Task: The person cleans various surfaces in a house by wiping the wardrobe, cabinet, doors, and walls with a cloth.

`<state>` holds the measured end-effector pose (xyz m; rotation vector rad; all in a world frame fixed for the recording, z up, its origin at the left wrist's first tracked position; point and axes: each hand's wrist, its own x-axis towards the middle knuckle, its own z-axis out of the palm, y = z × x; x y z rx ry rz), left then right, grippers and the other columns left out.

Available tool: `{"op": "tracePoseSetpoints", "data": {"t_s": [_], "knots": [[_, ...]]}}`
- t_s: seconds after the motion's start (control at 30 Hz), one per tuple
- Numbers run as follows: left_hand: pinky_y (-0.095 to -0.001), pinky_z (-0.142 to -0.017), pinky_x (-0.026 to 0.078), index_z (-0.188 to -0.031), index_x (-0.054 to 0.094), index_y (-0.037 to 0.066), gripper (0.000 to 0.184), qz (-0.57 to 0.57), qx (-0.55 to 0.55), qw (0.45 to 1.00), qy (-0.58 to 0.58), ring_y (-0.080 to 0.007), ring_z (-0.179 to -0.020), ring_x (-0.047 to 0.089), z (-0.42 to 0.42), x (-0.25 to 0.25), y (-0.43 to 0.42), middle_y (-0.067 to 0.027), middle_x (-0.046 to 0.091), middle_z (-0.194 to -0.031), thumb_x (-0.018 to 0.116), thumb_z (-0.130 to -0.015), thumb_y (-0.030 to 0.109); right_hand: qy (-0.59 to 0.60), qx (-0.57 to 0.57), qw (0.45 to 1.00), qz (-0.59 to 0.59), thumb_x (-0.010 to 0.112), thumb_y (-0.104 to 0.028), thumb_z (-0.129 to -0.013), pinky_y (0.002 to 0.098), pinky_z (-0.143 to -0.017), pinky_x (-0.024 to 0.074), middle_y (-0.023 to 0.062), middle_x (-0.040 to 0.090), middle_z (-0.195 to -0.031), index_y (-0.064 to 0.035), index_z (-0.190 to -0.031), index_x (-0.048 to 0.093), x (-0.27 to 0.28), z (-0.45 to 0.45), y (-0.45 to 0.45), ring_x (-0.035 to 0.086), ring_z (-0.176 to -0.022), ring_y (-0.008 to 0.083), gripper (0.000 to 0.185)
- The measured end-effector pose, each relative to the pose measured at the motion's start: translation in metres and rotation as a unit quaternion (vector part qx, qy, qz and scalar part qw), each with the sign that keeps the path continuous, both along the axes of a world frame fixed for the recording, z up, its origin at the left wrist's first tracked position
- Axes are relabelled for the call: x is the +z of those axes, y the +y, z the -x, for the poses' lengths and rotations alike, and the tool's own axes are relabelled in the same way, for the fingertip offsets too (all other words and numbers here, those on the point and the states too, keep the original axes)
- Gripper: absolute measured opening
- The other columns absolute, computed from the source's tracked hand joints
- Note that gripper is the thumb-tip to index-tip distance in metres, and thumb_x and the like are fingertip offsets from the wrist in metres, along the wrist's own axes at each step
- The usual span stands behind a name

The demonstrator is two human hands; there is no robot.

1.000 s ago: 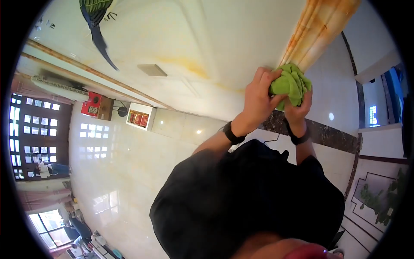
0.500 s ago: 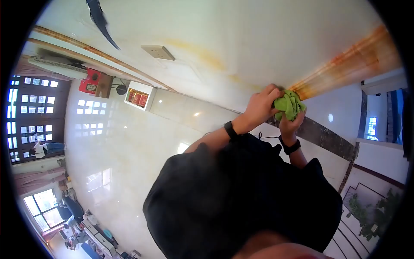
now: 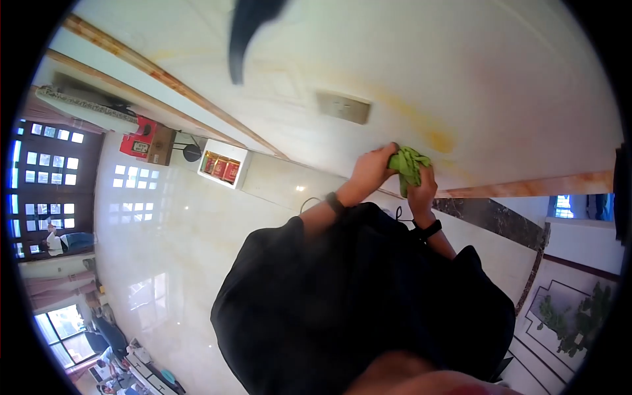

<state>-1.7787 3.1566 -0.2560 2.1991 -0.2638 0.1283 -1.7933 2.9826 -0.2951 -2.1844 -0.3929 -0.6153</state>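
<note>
Green cloth [image 3: 407, 167] bunched between left hand [image 3: 368, 174] and right hand [image 3: 422, 192].

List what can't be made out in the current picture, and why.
All in the head view:
- Wall behind the green cloth: covered by it.
- Some fingertips of the left hand and right hand: lost in its folds.
- Upper end of the dark pointed shape: cut off by the top edge.
- Socket holes: blurred.
- Print on the red packets: too small.

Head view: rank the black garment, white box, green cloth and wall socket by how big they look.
1. Black garment
2. White box
Green cloth and wall socket: too alike to rank.
</note>
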Motion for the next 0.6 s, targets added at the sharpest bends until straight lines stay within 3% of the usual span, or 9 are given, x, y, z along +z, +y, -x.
{"op": "tracePoseSetpoints", "data": {"t_s": [0.23,0.33,0.37,0.47,0.5,0.6], "knots": [[-0.0450,-0.067,0.050,-0.105,0.056,0.010,0.039,0.030,0.124,0.988,0.085,-0.0393,-0.082,0.063,-0.004,-0.012,0.152,-0.0171,0.066,-0.088,0.075,-0.071,0.011,0.100,0.104,0.989,-0.020,0.060,0.006,-0.071,0.0438,-0.079,0.0502,0.0217,0.058,-0.112,-0.0046,-0.122,0.055,0.002,-0.017,0.152,0.059,-0.097,0.0423,0.052],[-0.0427,-0.068,0.050,-0.106,0.056,0.007,0.039,0.074,0.173,0.982,0.024,-0.0377,-0.084,0.064,0.001,0.002,0.196,-0.0177,0.066,-0.090,0.074,-0.071,0.006,0.136,0.151,0.979,-0.031,0.063,0.000,-0.075,0.0431,-0.080,0.0500,0.0216,0.057,-0.115,-0.0042,-0.124,0.054,0.023,-0.026,0.201,0.058,-0.098,0.0417,0.050],[-0.0394,-0.069,0.051,-0.107,0.056,0.003,0.039,0.109,0.179,0.978,0.006,-0.0347,-0.083,0.064,0.000,0.007,0.208,-0.0183,0.065,-0.093,0.072,-0.072,0.002,0.125,0.170,0.976,-0.055,0.068,-0.011,-0.083,0.0415,-0.081,0.0496,0.0231,0.058,-0.112,0.0010,-0.121,0.053,0.034,-0.028,0.215,0.059,-0.098,0.0426,0.043],[-0.0367,-0.069,0.050,-0.108,0.056,0.001,0.038,0.149,0.234,0.960,-0.048,-0.0300,-0.080,0.064,-0.003,0.029,0.228,-0.0174,0.064,-0.095,0.070,-0.073,0.000,0.132,0.192,0.969,-0.078,0.068,-0.012,-0.085,0.0416,-0.081,0.0491,0.0228,0.057,-0.112,0.0021,-0.122,0.050,0.076,-0.030,0.247,0.058,-0.098,0.0427,0.043],[-0.0332,-0.069,0.052,-0.109,0.055,0.000,0.036,0.184,0.228,0.954,-0.059,-0.0229,-0.081,0.064,-0.003,0.045,0.228,-0.0150,0.064,-0.096,0.068,-0.076,-0.004,0.137,0.193,0.968,-0.081,0.068,-0.014,-0.085,0.0420,-0.081,0.0485,0.0236,0.054,-0.117,0.0031,-0.124,0.047,0.086,-0.030,0.253,0.057,-0.100,0.0428,0.047],[-0.0262,-0.076,0.052,-0.111,0.051,-0.002,0.035,0.263,0.221,0.935,-0.089,-0.0148,-0.087,0.062,-0.004,0.091,0.218,-0.0102,0.063,-0.098,0.063,-0.079,-0.009,0.105,0.178,0.974,-0.094,0.069,-0.015,-0.085,0.0414,-0.083,0.0484,0.0247,0.050,-0.123,0.0027,-0.127,0.044,0.121,-0.025,0.258,0.056,-0.103,0.0430,0.052]]}}
